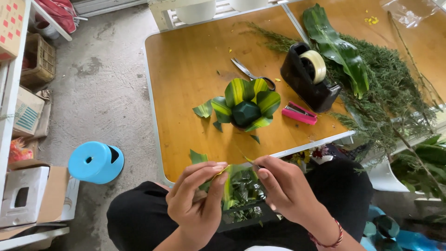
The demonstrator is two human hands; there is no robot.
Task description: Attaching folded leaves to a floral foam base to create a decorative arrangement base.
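L hand (pixel 197 197) & R hand (pixel 283 188) both pinched a striped leaf strip (pixel 227 181); prob. light, floppy, tears easily — best held by edges.

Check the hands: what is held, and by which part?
Both the left hand and right hand pinch one striped leaf strip, each at an upper end.

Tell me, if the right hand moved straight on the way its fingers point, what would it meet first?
The right hand points left toward the left hand. It would probably first meet the striped leaf strip held between them, then the left fingers; depth is unclear.
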